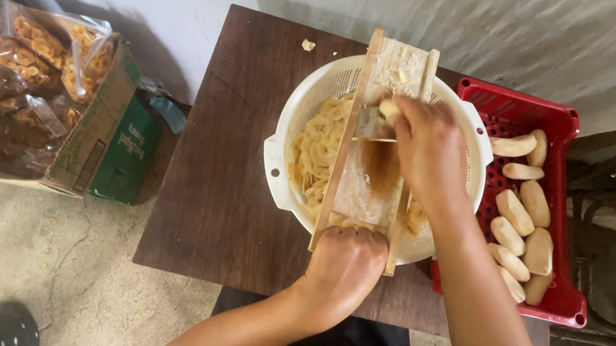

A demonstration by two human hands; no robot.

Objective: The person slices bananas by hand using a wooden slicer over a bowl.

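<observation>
A wooden slicing board (372, 158), long and narrow with raised side rails and a metal blade set across it, lies slantwise over a white plastic colander (292, 126), its near end resting past the colander's front rim and its far end past the back rim. The right hand (430, 146) is on the board beside the blade, fingers curled down and pinching a small pale peeled piece of fruit (389, 110) against the wood. The left hand (345, 264) is closed in a fist around the board's near end, gripping it at the edge of the colander. Inside the colander, under and beside the board, lies a heap of thin pale yellow slices (317, 150). The colander sits on a small dark brown wooden table (214, 200), near its back right part. A tiny pale scrap (308, 45) lies on the table's far edge. Touching the colander on the right, a red perforated plastic crate (562, 296) holds about ten whole peeled pale fruits (518, 212), lying side by side. To the left of the table, on the concrete floor, an open cardboard box (98, 133) holds clear bags of fried chips (38, 47), some golden and some darker brown. A pale wall rises behind the table.
</observation>
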